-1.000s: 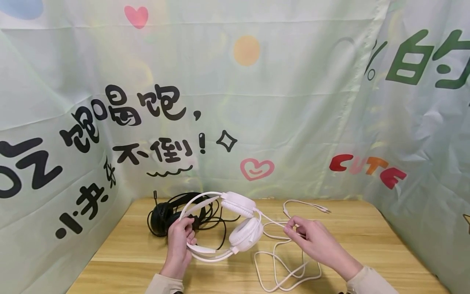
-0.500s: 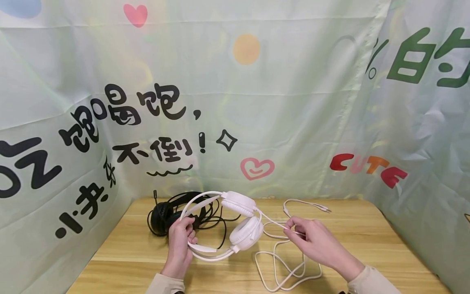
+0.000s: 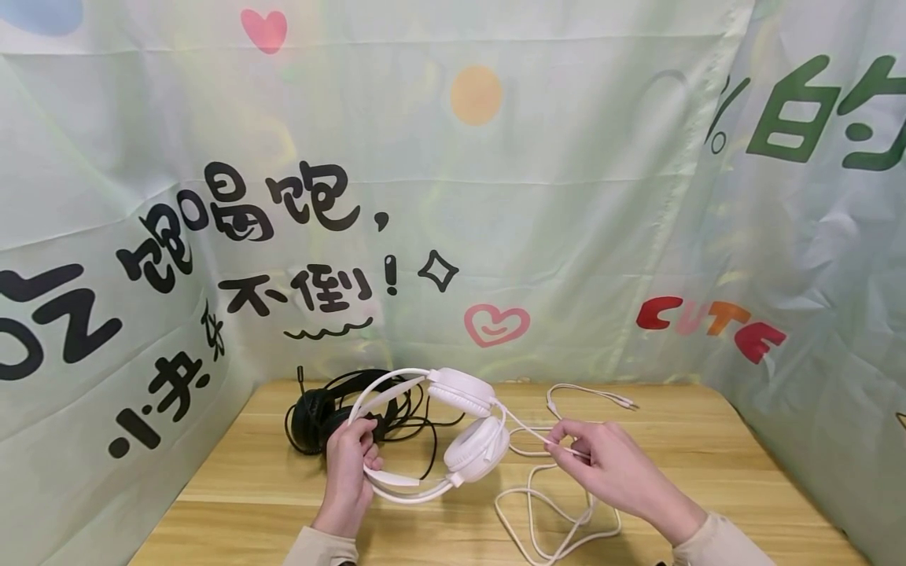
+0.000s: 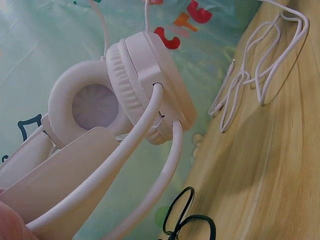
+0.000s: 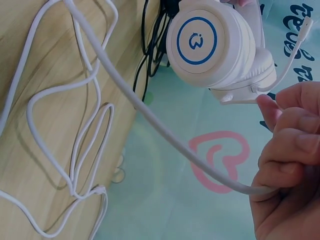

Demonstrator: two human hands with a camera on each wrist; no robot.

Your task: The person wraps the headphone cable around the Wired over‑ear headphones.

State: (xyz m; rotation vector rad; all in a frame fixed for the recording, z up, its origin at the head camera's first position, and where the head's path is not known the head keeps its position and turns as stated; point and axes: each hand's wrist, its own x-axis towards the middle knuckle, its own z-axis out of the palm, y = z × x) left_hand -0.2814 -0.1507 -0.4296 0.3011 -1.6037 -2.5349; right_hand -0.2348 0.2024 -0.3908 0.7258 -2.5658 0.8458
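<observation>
My left hand (image 3: 350, 472) grips the headband of a white headset (image 3: 460, 391), which is held up over the table with its ear cups toward the right. In the left wrist view the ear cups (image 4: 150, 75) show close up, with only a fingertip at the lower left corner. My right hand (image 3: 612, 468) pinches the headset's white cable (image 5: 145, 111) a little way from the cups, fingers curled. Past that hand the cable runs down into loose loops on the table. In the right wrist view, a blue ring and logo mark the outer ear cup (image 5: 197, 42).
Behind the left hand, a black headset (image 3: 309, 424) with a tangled black cord lies on the wooden table (image 3: 233, 487). The white cable's plug end (image 3: 624, 402) lies at the back right. Printed fabric (image 3: 566, 196) encloses the table at the back and sides.
The white cable's loops on the table have shifted slightly toward the front edge. Both hands and the white headset stay almost in place.
</observation>
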